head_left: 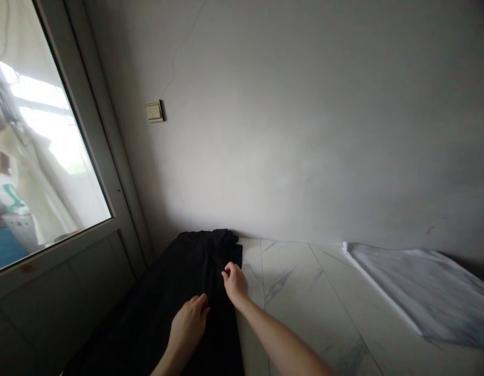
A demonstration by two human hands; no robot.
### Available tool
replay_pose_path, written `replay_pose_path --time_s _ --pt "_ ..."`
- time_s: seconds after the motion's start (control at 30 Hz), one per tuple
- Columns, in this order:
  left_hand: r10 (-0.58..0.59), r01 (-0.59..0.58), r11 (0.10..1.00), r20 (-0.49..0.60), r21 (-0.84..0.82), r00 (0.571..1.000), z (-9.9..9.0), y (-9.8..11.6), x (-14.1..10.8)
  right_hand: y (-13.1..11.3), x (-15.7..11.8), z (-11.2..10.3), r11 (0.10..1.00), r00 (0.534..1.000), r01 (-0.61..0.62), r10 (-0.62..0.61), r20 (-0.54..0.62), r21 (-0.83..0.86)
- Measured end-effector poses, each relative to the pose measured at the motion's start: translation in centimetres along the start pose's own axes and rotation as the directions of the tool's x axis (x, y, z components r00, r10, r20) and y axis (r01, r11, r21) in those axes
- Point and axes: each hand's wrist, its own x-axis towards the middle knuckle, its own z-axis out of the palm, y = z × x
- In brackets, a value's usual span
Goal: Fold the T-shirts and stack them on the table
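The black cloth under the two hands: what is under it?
The black cloth meets marble-patterned tiles at its edge; what lies beneath it is covered and cannot be seen.

Plaster wall, grey: rising across the background, a hairline crack running down its upper left.
Beige wall switch: sitting on that wall.
Glazed door: standing at left, bright daylight coming through its pane.
Marble-pattern tiles: meeting the wall's base.
White sheet: lying on the tiles at right.
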Motion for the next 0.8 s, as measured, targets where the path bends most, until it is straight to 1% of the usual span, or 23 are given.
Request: replay_pose_path --time_s 0.07,0.13,0.17,0.23,0.33,0.4,0.47,0.53,0.6,0.67,0.73,0.8 --pt "0.006 -0.007 1.000 -0.044 -0.011 0.999 -0.3 0.1 0.0 -0.5 0.0 -0.8 0.995 0.996 0.028 -0.020 -0.090 0.096" --pt "0.034 -0.036 0.999 -0.097 -0.023 0.995 -0.8 0.4 -0.2 -0.3 -0.2 -2.1 0.979 0.985 0.003 0.033 -0.171 0.203" --pt "0.061 -0.066 0.997 -0.121 -0.035 0.991 -1.0 0.7 -0.4 0.1 -0.5 -2.9 0.970 0.979 -0.026 0.074 -0.192 0.240" --pt "0.135 -0.149 0.986 -0.160 -0.080 0.978 -1.6 1.4 -1.1 1.9 -1.3 -4.8 0.952 0.966 -0.062 0.134 -0.223 0.301" --pt "0.237 -0.268 0.949 -0.186 -0.167 0.954 -2.1 2.8 -2.7 6.5 -3.8 -8.6 0.914 0.950 -0.037 0.157 -0.269 0.403" --pt "0.280 -0.313 0.927 -0.175 -0.208 0.944 -2.2 3.5 -3.9 10.2 -6.3 -12.0 0.884 0.942 -0.022 0.174 -0.287 0.466" --pt "0.314 -0.342 0.911 -0.149 -0.229 0.938 -2.0 4.0 -4.7 14.0 -9.2 -16.0 0.858 0.942 -0.069 0.224 -0.250 0.509" --pt "0.343 -0.362 0.903 -0.118 -0.231 0.932 -1.7 4.5 -4.8 17.6 -12.4 -20.2 0.844 0.946 -0.134 0.266 -0.188 0.519" --pt "0.361 -0.375 0.902 -0.102 -0.213 0.927 -1.2 5.0 -3.9 20.9 -15.6 -23.9 0.852 0.945 -0.173 0.286 -0.162 0.494" --pt "0.368 -0.382 0.908 -0.112 -0.172 0.923 -0.4 5.9 -1.9 23.8 -18.6 -26.5 0.867 0.946 -0.210 0.296 -0.129 0.452" --pt "0.368 -0.384 0.918 -0.146 -0.100 0.918 0.6 7.0 0.7 26.2 -20.9 -28.1 0.879 0.947 -0.241 0.305 -0.098 0.413" --pt "0.349 -0.355 0.935 -0.180 0.001 0.920 1.7 8.1 3.7 27.9 -22.6 -28.8 0.890 0.943 -0.259 0.316 -0.099 0.376"
